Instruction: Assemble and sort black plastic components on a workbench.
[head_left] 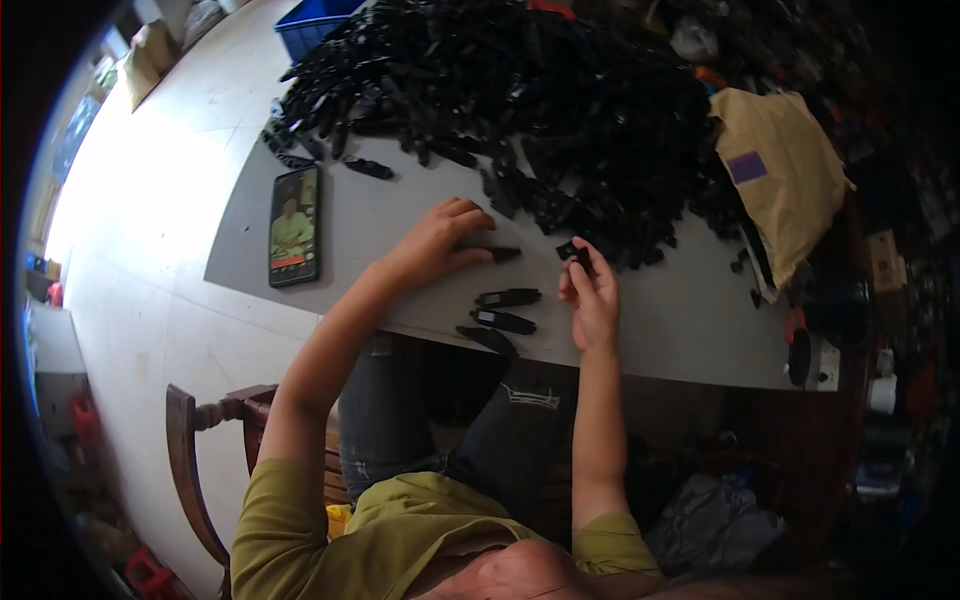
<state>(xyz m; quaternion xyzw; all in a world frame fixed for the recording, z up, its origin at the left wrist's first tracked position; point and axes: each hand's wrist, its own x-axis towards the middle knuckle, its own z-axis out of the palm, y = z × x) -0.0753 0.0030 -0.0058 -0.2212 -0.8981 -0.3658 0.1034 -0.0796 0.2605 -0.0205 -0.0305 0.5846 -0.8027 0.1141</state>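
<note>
My right hand pinches a small black plastic piece between thumb and fingers, raised over the grey tabletop. To its left, my left hand hovers low with thumb and fingers apart. Its thumb tip meets the end of another black plastic piece; I see no finger closed round that one. Between me and the hands lie two slim black pieces with pale patches, and a darker one at the table's near edge.
A large heap of black plastic pieces covers the far side of the table. A phone lies at the left, its screen lit. At the back stands a blue bin; a tan bag rests at the right, with red-handled scissors near the right corner.
</note>
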